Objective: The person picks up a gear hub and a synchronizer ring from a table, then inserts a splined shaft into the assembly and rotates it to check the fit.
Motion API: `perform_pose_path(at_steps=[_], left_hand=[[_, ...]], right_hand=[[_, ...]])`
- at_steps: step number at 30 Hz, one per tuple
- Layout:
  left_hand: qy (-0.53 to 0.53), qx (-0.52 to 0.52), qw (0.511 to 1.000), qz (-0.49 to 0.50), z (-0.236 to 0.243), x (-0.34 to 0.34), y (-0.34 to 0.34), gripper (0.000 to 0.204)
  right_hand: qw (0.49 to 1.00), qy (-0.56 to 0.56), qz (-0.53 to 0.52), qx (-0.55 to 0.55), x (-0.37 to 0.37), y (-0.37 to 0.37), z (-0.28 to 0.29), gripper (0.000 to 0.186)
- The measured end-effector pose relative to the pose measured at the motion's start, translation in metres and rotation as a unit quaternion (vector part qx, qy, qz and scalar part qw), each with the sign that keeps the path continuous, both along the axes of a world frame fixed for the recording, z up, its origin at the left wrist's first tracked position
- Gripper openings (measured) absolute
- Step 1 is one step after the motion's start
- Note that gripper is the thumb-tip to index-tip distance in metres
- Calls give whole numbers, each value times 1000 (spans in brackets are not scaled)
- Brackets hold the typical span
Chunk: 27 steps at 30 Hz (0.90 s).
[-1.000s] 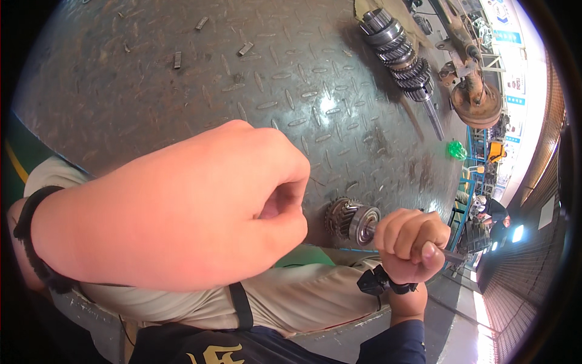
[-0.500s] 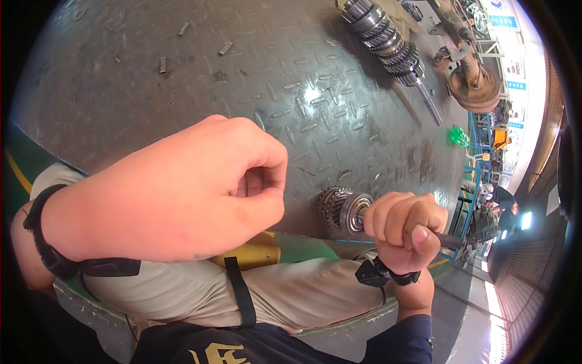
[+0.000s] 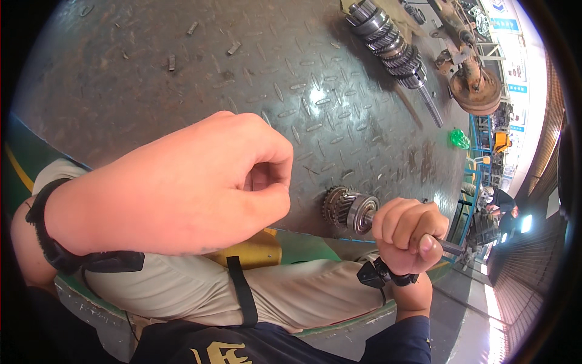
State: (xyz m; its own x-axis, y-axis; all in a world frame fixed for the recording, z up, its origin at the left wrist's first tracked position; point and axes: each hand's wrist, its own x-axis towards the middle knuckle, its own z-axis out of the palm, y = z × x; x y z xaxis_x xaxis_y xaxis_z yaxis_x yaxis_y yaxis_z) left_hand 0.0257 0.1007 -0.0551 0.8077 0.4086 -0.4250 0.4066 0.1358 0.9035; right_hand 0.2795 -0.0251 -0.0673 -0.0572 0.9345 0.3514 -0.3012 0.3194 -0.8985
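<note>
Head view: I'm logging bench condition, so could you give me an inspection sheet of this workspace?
Surface: tread-patterned metal tabletop, scuffed, with brownish stains.
Parts: short geared shaft by the near edge; long geared shaft lying at upper right.
Clutter: three small metal pieces toward the upper left; crumpled green item near the right edge.
Hands: right hand closed around the short geared shaft; left hand curled, any contents hidden.
Cables: thin dark line at lower left, perhaps a cord.
Surroundings: rusty drum assembly at right; another person in dark clothing beyond.

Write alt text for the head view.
A person's bare right hand holds a grey steel gear shaft at the edge of a dark ridged metal table; the left hand is curled. Another grey steel gear shaft lies beyond.
</note>
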Motion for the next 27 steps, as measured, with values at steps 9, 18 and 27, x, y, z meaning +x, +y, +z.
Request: perform_pose_path(at_steps=[9,18,27], left_hand=[[15,-5,1000,-7,2,2,-1,12],[22,-23,999,-6,3,4,-1,12],[16,-11,1000,-13,-2,7,-2,12]], right_hand=[[1000,-12,8,-9,-1,2,0,33],[996,-31,10,-86,3,9,6,38],[993,-3,23,-120,10,15,5,35]])
